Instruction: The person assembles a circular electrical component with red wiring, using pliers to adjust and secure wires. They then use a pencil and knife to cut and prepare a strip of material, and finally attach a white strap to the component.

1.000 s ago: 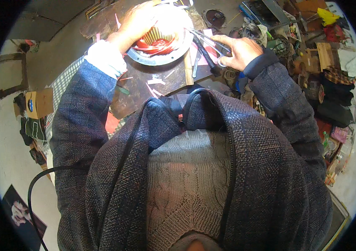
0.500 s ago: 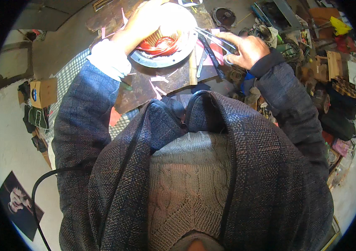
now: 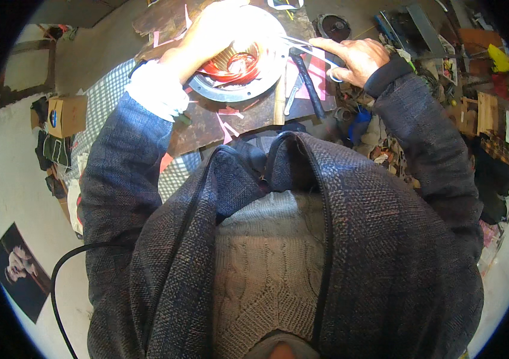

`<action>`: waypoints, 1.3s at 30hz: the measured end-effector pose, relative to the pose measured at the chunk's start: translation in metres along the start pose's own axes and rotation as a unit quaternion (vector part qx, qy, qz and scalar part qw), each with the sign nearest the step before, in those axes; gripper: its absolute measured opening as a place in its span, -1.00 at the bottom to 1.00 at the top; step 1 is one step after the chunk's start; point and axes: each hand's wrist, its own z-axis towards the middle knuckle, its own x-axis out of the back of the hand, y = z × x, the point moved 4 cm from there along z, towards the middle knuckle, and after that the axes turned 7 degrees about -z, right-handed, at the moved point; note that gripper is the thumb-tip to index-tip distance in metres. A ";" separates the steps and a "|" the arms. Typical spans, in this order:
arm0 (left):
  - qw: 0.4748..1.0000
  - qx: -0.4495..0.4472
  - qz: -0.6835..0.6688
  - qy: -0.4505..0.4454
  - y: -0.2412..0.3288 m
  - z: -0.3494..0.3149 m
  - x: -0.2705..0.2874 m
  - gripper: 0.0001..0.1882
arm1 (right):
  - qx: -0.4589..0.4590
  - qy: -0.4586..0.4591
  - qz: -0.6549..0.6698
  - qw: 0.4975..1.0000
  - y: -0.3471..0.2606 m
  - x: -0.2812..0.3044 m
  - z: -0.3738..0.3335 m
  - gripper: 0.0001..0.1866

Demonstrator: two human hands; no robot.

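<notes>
A round metal motor housing (image 3: pixel 224 93) with bolt holes in its rim lies on the worktable, and red-brown copper windings (image 3: pixel 236 66) show inside it. My left hand (image 3: pixel 212 36) is at the housing's far left side. Bright glare washes out its fingers, so their grip is not visible. To the right of the housing, my right hand (image 3: pixel 359 60) holds scissors (image 3: pixel 317 54) by the handles. Their blades point left towards the housing's right rim, where the tips fade into the glare.
The dark worktable (image 3: pixel 191 133) carries pink paper strips (image 3: pixel 225 128), a black rod (image 3: pixel 308 84), a small knife (image 3: pixel 293 99) and a wooden strip (image 3: pixel 280 102). A checked cloth (image 3: pixel 108 90) hangs at left. Beyond stands a round dark speaker-like part (image 3: pixel 333 28); clutter fills the right side.
The view has shifted slightly, with the table appearing a little farther right. The scissors' handles appear farther apart in my right hand. My left hand stays at the housing.
</notes>
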 end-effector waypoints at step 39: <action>0.931 0.261 -0.145 0.212 0.054 -0.008 0.022 -0.76 | 0.358 0.107 -0.408 0.833 -0.055 0.131 0.156 -0.85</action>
